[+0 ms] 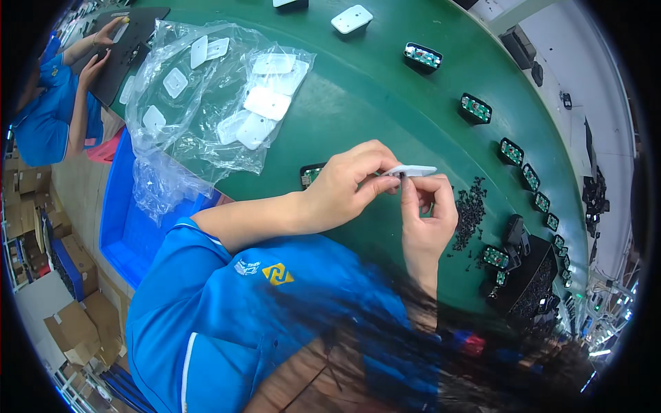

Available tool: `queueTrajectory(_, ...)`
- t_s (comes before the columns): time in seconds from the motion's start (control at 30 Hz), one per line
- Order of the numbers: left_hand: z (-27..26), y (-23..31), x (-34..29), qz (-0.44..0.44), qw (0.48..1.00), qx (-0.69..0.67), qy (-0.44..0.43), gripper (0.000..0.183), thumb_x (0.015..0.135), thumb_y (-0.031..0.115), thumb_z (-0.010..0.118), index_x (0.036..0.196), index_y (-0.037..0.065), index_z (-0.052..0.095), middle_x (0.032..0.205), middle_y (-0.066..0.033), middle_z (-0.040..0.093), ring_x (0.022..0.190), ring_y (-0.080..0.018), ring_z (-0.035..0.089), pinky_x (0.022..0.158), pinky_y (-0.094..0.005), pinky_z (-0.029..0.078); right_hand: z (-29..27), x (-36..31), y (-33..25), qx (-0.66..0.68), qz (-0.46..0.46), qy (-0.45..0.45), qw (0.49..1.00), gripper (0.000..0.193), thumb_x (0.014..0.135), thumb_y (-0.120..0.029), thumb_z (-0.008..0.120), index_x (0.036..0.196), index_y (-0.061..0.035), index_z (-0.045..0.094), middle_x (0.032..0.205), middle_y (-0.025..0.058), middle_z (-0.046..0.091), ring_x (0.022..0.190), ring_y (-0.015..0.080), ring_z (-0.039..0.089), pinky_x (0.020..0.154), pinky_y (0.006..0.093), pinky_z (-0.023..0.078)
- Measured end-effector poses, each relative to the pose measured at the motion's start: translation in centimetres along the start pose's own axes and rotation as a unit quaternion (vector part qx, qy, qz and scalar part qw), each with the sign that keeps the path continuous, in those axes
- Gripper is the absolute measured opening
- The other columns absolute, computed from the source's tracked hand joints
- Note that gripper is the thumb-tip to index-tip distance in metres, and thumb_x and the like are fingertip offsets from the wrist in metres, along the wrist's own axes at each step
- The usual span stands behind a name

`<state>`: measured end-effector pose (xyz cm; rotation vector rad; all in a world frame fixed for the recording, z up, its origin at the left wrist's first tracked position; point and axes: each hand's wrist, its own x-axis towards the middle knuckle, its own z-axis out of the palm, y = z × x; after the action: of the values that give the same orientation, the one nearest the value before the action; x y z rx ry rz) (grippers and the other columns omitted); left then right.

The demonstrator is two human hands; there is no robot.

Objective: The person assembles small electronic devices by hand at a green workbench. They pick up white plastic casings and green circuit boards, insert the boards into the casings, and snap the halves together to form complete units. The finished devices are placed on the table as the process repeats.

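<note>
Here's the white plate (416, 170), up above the tabletop (358, 103), and both hands meet on it! The left hand (354, 182) pinches its near end between thumb and fingers; the right hand (430, 206) has thumb and fingertip at its underside, by a small dark piece (402, 175). This plate looks mid-job. Just behind the left hand, a partly hidden housing (308, 176) shows its circuit board bare, uncovered. To the right, loose black bits (470, 212) lie plentiful. Leftward, spare plates (267, 103) wait on a clear plastic bag (206, 141), so plenty seems left. Out along the curve, open housings (476, 109) expose boards, while a white-topped unit (352, 19) looks further along.
</note>
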<state>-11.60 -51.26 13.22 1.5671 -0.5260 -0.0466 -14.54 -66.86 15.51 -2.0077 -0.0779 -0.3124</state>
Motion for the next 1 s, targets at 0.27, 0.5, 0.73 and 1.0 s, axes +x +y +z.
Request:
queueTrajectory(0.27, 0.0, -0.2, 0.2, 0.009, 1.000, -0.001, 0.006, 0.006, 0.089, 0.000, 0.060, 0.094, -0.003, 0.059, 0.096, -0.0104, 0.056, 0.081, -0.0148, 0.062, 0.069, -0.0257, 0.053, 1.0, -0.9, 0.7, -0.013, -0.040, 0.028, 0.999, 0.012, 0.081, -0.002, 0.069, 0.080, -0.0018, 0.057, 0.076, 0.0043, 0.053, 0.062, 0.0137, 0.047, 0.053, 0.0252, 0.038)
queueTrajectory(0.5, 0.0, -0.2, 0.3, -0.121, 0.977, -0.172, -0.037, 0.007, 0.092, 0.002, 0.056, 0.093, -0.005, 0.056, 0.096, -0.0096, 0.054, 0.080, -0.0156, 0.063, 0.069, -0.0264, 0.054, -1.4, -0.2, 0.1, -0.043, 0.007, 0.047, 0.998, 0.029, 0.078, -0.013, 0.075, 0.101, -0.0029, 0.061, 0.091, 0.0044, 0.054, 0.075, 0.0128, 0.044, 0.061, 0.0247, 0.036)
queueTrajectory(0.73, 0.5, -0.1, 0.3, -0.136, 0.978, -0.147, -0.049, 0.009, 0.091, 0.004, 0.057, 0.094, -0.005, 0.057, 0.092, -0.0067, 0.054, 0.076, -0.0137, 0.064, 0.068, -0.0251, 0.052, -1.7, 0.0, 2.2, 0.182, 0.143, -0.080, 0.970, 0.014, 0.082, -0.006, 0.070, 0.087, -0.0018, 0.058, 0.077, -0.0042, 0.053, 0.064, 0.0010, 0.041, 0.053, 0.0177, 0.032)
queueTrajectory(1.0, -1.1, 0.4, 1.5, -0.217, 0.953, -0.200, -0.070, 0.018, 0.095, 0.004, 0.050, 0.110, -0.006, 0.054, 0.098, -0.0122, 0.063, 0.084, -0.0171, 0.067, 0.075, -0.0280, 0.054, -1.3, 1.0, 2.7, 0.191, 0.135, -0.077, 0.969, 0.016, 0.082, -0.006, 0.071, 0.086, -0.0022, 0.057, 0.074, -0.0026, 0.054, 0.062, 0.0004, 0.044, 0.052, 0.0178, 0.033)
